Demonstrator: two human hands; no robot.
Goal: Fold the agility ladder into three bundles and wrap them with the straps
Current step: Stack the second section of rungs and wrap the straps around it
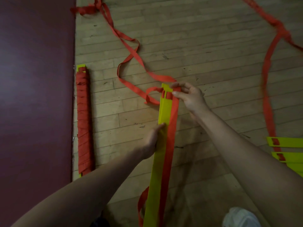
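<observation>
**Second bundle getting strapped**

Left hand [154, 138] grips the flat yellow plastic rung stack [162, 128] mid-length; right hand [188, 95] pinches the orange webbing strap [172, 128] at its far end; finished orange-wrapped bundle [83, 122] lies left on the wooden floor [205, 46], beside a maroon mat [36, 79].

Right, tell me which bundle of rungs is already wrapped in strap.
The wrapped bundle lying beside the maroon mat: orange strap winds around its whole length. The stack in both hands shows bare yellow, and the rungs at the right edge lie loose.
</observation>
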